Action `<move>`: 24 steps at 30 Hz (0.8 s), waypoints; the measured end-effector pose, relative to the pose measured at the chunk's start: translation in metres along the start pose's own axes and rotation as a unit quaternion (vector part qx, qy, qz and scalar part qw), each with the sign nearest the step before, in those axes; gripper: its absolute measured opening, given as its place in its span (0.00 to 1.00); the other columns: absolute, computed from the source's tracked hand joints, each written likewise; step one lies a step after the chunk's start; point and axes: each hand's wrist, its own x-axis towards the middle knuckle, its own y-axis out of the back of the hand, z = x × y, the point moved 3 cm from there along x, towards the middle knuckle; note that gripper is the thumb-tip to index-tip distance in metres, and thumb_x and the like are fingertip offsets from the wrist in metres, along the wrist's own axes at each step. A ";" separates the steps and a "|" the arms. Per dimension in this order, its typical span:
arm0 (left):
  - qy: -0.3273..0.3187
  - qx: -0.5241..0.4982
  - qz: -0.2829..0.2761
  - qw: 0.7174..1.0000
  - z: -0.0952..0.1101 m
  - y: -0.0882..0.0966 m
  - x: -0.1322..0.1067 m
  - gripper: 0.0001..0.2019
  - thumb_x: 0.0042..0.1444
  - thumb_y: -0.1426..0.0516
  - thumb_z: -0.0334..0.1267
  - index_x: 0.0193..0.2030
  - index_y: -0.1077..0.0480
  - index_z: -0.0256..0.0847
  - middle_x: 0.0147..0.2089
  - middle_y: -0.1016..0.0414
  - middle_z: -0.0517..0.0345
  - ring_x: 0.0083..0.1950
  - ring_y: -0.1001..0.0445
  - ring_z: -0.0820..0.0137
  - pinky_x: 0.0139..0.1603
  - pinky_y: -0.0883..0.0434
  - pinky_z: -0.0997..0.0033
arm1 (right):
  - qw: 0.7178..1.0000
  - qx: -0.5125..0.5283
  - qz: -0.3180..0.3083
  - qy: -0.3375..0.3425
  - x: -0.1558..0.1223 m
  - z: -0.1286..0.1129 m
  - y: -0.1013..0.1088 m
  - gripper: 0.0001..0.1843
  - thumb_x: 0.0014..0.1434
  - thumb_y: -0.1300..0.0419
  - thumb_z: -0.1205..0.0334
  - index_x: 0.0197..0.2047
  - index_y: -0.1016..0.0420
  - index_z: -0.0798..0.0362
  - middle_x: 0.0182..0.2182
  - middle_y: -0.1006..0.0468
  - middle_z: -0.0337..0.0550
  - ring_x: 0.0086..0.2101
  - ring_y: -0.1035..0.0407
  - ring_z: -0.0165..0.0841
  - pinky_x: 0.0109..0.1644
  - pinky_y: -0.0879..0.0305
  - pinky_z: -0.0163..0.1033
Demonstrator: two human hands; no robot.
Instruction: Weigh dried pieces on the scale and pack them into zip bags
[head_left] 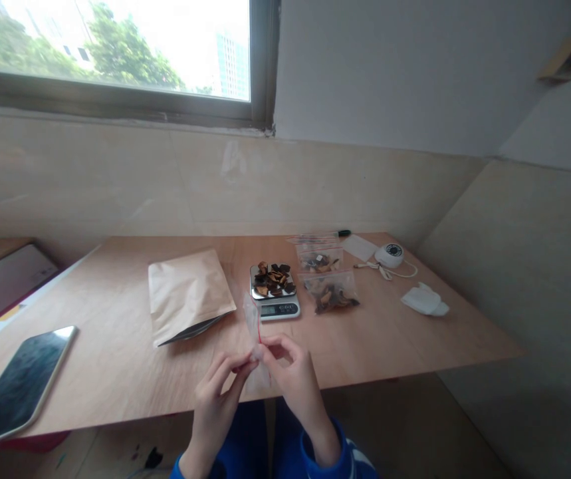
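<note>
Both my hands pinch a clear zip-lock bag [252, 318] with a red seal line, held over the table's front edge. My left hand [221, 386] closes its thumb and fingers on one side of the bag's mouth. From the other side my right hand [291, 369] grips it the same way. Just beyond stands a small digital scale [279, 309], its metal pan heaped with dark brown dried slices [273, 279], perhaps dried mushroom. To its right lie two filled zip-lock bags, a nearer one [332, 293] and a farther one [319, 255].
A brown kraft pouch [190, 293] lies left of the scale, its dark mouth facing me. A phone [20, 379] with a cable rests at the left edge. On the right are a white camera [389, 255] with its cord, a crumpled white tissue [425, 300] and a white card [359, 248].
</note>
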 end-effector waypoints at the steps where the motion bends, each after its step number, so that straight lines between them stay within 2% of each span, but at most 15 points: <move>1: 0.001 0.004 0.009 1.000 0.000 0.003 0.001 0.03 0.56 0.42 0.33 0.37 0.27 0.44 0.33 0.25 0.60 0.34 0.25 0.72 0.35 0.27 0.75 | 1.000 -0.014 0.019 0.002 0.001 0.002 0.003 0.10 0.57 0.41 0.57 0.35 0.23 0.55 0.31 0.20 0.44 0.33 0.25 0.35 0.37 0.31 0.35; 5: 0.038 0.041 0.091 0.994 -0.002 0.017 0.004 0.01 0.56 0.42 0.34 0.35 0.28 0.43 0.32 0.27 0.61 0.34 0.28 0.72 0.34 0.30 0.75 | 0.994 -0.049 0.099 -0.002 0.007 0.015 0.018 0.10 0.57 0.42 0.58 0.35 0.24 0.55 0.28 0.21 0.44 0.30 0.27 0.34 0.34 0.31 0.36; 8: 0.052 0.053 0.107 0.991 -0.003 0.024 0.007 0.01 0.55 0.41 0.35 0.34 0.30 0.42 0.32 0.28 0.61 0.34 0.29 0.72 0.32 0.32 0.74 | 0.994 -0.045 0.097 -0.014 0.013 0.022 0.026 0.12 0.57 0.42 0.55 0.35 0.25 0.56 0.26 0.23 0.43 0.28 0.27 0.34 0.34 0.30 0.37; 11: 0.022 0.076 0.104 0.991 -0.001 0.027 0.013 0.02 0.56 0.42 0.35 0.33 0.31 0.42 0.34 0.29 0.59 0.37 0.29 0.71 0.38 0.31 0.72 | 0.997 -0.053 0.056 0.026 0.023 0.021 0.029 0.16 0.60 0.44 0.52 0.42 0.25 0.54 0.35 0.21 0.47 0.35 0.26 0.35 0.39 0.29 0.38; 13: -0.012 0.108 0.112 0.988 0.003 0.028 0.020 0.02 0.56 0.42 0.35 0.33 0.32 0.42 0.39 0.30 0.57 0.42 0.29 0.68 0.45 0.31 0.67 | 0.990 -0.088 0.069 0.082 0.036 0.021 0.034 0.17 0.62 0.47 0.52 0.47 0.27 0.53 0.44 0.24 0.49 0.42 0.27 0.37 0.44 0.29 0.40; 16: -0.043 0.137 0.123 0.982 0.006 0.029 0.035 0.03 0.56 0.42 0.36 0.33 0.32 0.41 0.47 0.30 0.52 0.50 0.30 0.64 0.52 0.33 0.60 | 0.966 -0.185 0.113 0.142 0.065 0.030 0.045 0.17 0.62 0.49 0.55 0.48 0.28 0.54 0.47 0.27 0.53 0.49 0.32 0.40 0.52 0.32 0.46; 18: -0.033 0.134 0.122 0.983 0.005 0.026 0.044 0.04 0.57 0.43 0.37 0.33 0.34 0.41 0.50 0.31 0.51 0.53 0.30 0.62 0.53 0.32 0.58 | 0.944 -0.270 0.122 0.145 0.088 0.041 0.048 0.18 0.60 0.47 0.58 0.50 0.29 0.56 0.48 0.29 0.56 0.52 0.34 0.44 0.57 0.37 0.51; 21: 0.005 0.114 0.129 0.985 -0.001 0.019 0.051 0.05 0.59 0.45 0.38 0.34 0.37 0.41 0.52 0.30 0.49 0.55 0.30 0.62 0.53 0.32 0.58 | 0.914 -0.377 0.093 0.117 0.116 0.058 0.046 0.26 0.57 0.43 0.58 0.58 0.35 0.59 0.56 0.35 0.61 0.57 0.40 0.50 0.59 0.42 0.57; 24: 0.035 0.090 0.138 0.986 -0.007 0.010 0.051 0.05 0.60 0.47 0.40 0.36 0.38 0.41 0.55 0.30 0.46 0.59 0.32 0.60 0.55 0.33 0.56 | 0.895 -0.433 0.044 0.099 0.131 0.067 0.039 0.32 0.57 0.42 0.57 0.62 0.40 0.61 0.61 0.41 0.62 0.60 0.45 0.52 0.61 0.44 0.56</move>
